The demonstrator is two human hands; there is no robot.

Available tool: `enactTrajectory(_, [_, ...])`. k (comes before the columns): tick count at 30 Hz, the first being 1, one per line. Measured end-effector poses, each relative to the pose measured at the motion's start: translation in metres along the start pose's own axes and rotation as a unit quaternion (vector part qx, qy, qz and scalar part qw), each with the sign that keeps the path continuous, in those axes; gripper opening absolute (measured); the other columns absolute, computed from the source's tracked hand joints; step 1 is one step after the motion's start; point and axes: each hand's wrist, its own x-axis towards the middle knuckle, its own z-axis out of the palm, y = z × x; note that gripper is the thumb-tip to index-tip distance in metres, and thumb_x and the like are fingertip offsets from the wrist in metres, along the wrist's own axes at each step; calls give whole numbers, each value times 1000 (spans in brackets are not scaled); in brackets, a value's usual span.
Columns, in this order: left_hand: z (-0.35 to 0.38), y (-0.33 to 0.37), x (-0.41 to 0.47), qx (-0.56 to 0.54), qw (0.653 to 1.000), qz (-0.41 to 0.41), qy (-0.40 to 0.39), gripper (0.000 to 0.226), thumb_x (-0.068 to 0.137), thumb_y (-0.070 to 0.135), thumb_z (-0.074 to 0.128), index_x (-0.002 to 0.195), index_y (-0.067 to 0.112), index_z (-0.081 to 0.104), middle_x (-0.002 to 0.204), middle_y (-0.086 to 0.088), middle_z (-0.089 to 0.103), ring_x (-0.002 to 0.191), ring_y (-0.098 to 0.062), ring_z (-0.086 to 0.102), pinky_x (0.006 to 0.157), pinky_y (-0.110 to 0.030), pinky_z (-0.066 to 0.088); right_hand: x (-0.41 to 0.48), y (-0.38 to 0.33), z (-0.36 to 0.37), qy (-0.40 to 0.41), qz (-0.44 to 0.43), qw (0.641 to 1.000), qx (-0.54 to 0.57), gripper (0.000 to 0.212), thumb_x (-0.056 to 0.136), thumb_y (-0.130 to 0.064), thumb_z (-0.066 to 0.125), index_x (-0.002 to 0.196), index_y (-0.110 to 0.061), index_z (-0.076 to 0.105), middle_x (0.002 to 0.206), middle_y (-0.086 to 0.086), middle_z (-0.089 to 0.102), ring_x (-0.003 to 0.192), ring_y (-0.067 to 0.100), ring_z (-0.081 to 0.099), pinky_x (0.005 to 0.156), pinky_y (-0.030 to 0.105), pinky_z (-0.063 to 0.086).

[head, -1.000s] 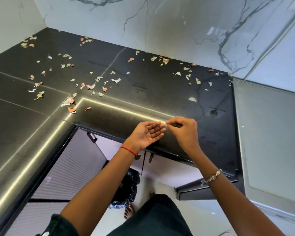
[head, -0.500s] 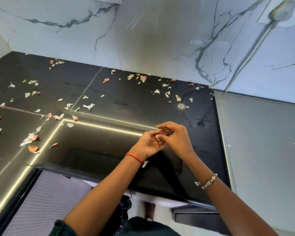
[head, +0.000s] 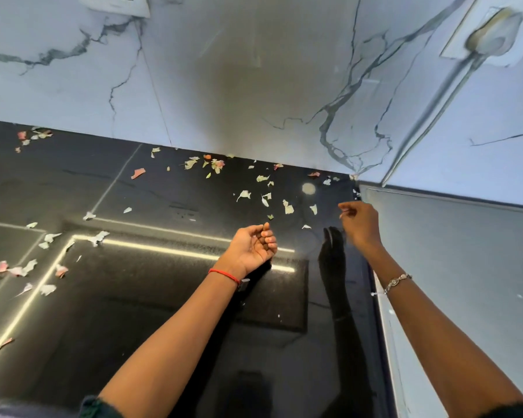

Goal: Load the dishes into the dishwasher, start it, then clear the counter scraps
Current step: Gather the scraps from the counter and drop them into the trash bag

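Head view: scraps [head: 288,206] across counter [head: 151,285], marble wall [head: 224,70] behind

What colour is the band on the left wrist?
Red; the thin wrist band shows best in the head view.

Your hands, joined half a second ago, have parted. Your right hand [head: 360,226] has swung out to 2 o'clock of your left hand [head: 252,247], fingertips pinched, near the pale scraps [head: 287,206]. The left's fingers, flat a second ago, now curl inward. The desk's [head: 163,297] front edge has left view.
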Motion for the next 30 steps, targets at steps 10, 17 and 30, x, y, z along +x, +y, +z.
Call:
enactTrajectory(10, [0, 31, 49, -26, 999, 36, 17, 30, 97, 12, 34, 72, 8, 50, 49, -1, 42, 39, -12, 42, 40, -18, 38, 91, 3, 34, -97, -37, 992, -73, 44, 93, 5, 43, 137, -2, 40, 142, 14, 36, 131, 27, 38, 104, 21, 27])
enactTrajectory(17, [-2, 38, 61, -36, 998, 52, 7, 29, 97, 13, 36, 74, 8, 52, 52, -1, 45, 43, -12, 45, 42, -20, 41, 115, -9, 78, -150, -26, 984, -88, 51, 100, -17, 37, 147, -5, 19, 151, 21, 8, 143, 35, 6, 118, 42, 13])
enactTrajectory(30, [-4, 38, 59, -40, 998, 48, -12, 29, 98, 14, 35, 76, 8, 52, 56, -2, 47, 46, -12, 46, 44, -21, 43, 72, 6, 75, -147, -116, 982, -36, 42, 102, -20, 34, 140, -3, 38, 151, 7, 31, 142, 15, 22, 112, 19, 12])
